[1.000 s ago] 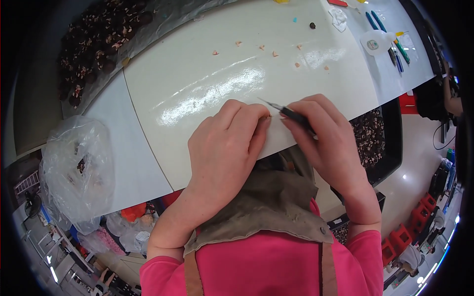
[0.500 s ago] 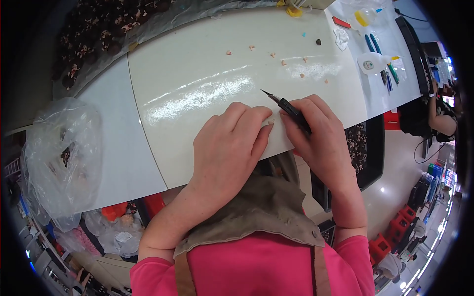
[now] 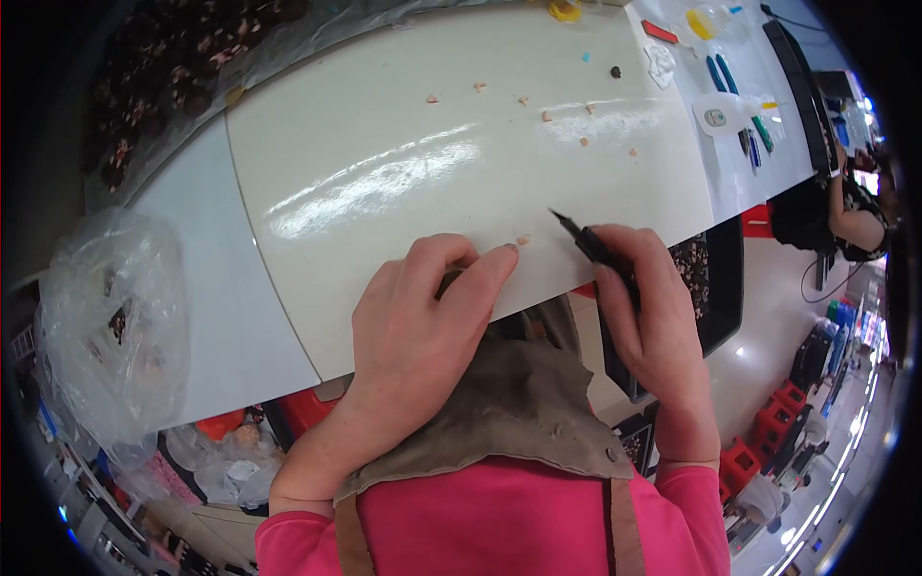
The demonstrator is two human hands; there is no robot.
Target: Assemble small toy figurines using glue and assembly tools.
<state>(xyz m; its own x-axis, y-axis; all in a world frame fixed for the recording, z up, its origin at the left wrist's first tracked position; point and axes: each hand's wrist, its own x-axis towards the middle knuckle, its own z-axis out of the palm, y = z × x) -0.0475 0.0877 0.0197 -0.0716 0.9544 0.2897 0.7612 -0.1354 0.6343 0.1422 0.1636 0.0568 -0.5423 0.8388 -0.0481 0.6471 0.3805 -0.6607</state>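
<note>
Shiny white board (image 3: 375, 221) under bright light, tiny pink chip (image 3: 523, 239) right by the left hand (image 3: 408, 322).

The chip sat mid-frame, just up and right of the left thumb tip; couldn't tell if they touched. Its long axis looked tilted slightly up to the right. Left thumb stretched out, fingers curled, anything underneath hidden. The right hand (image 3: 658, 322) was wrapped around a black tool (image 3: 594, 246), its point toward upper left, farther from the chip than that thumb. Nothing visible stood between thumb and chip. Similar bits (image 3: 523, 100) were scattered upper middle, with a bottle (image 3: 715, 115) upper right and a clear bag (image 3: 120, 278) far left.
</note>
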